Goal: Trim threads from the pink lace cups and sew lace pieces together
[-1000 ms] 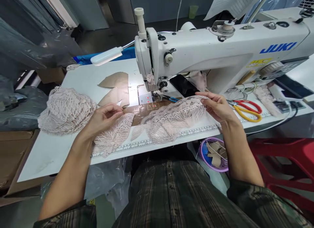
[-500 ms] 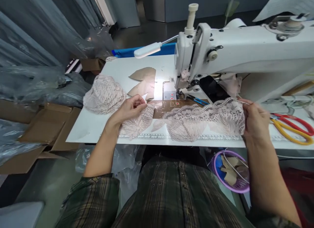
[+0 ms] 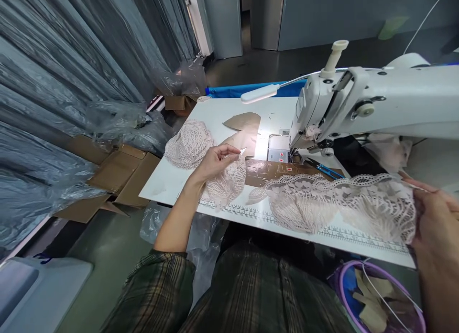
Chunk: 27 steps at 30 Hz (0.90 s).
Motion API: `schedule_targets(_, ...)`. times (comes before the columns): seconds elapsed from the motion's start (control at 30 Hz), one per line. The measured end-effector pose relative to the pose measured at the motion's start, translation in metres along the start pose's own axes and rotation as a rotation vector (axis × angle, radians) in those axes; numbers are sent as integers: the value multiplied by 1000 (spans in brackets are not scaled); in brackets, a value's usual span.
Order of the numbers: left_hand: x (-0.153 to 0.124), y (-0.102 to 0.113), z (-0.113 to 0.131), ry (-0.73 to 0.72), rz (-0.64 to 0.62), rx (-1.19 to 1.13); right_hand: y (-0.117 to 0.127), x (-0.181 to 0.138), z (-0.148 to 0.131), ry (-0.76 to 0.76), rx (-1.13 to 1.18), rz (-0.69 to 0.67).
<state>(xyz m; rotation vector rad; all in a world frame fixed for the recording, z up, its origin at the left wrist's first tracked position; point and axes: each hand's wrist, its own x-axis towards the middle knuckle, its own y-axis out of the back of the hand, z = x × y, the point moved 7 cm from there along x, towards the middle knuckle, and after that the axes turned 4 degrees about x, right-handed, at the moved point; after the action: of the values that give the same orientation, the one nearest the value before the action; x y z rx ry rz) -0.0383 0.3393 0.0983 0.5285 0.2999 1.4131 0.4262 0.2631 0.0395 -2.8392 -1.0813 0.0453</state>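
Lace (image 3: 304, 211) is apparently being spread, right hand (image 3: 435, 211) gripping its end, left hand (image 3: 215, 162) pinching another piece (image 3: 228, 184), aligning seemingly being needed next.

The sewing machine (image 3: 398, 96) is white; in front of it, pale pink flower-patterned lace (image 3: 355, 192), white counter (image 3: 161, 185), purple basket (image 3: 340, 287), dark green plaid shirt (image 3: 247, 285).

A scalloped pale-pink lace strip (image 3: 311, 201) lies spread beside a smaller lace piece (image 3: 229, 182).
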Motion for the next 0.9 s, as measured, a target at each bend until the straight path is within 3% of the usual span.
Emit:
schedule_targets(0.13, 2, 3, -4, 9, 62, 116, -3, -6, -5, 9, -9, 26)
schedule_targets(0.27, 2, 11, -6, -46, 117, 540, -5, -9, -17, 61, 64, 63)
schedule_targets(0.37, 2, 17, 11, -173, 238, 825, -9, -6, -21, -4, 165, 9)
schedule_targets(0.43, 3, 11, 29, -259, 254, 841, -14, -4, -25, -43, 231, -37)
schedule_targets(0.5, 8, -10, 48, -328, 133, 755, -24, -6, -33, -36, 235, -82)
schedule_targets(0.63, 32, -81, 70, -309, -195, 579, -60, -19, -40, 6, 12, -299)
schedule_targets(0.7, 50, -110, 70, -243, -205, 528, -79, -29, -41, 89, -175, -467)
schedule_targets(0.77, 65, -131, 71, -273, -181, 488, -91, -40, -42, 208, -366, -635)
schedule_targets(0.9, 86, -139, 61, -336, -234, 383, -92, -49, -40, 317, -557, -857)
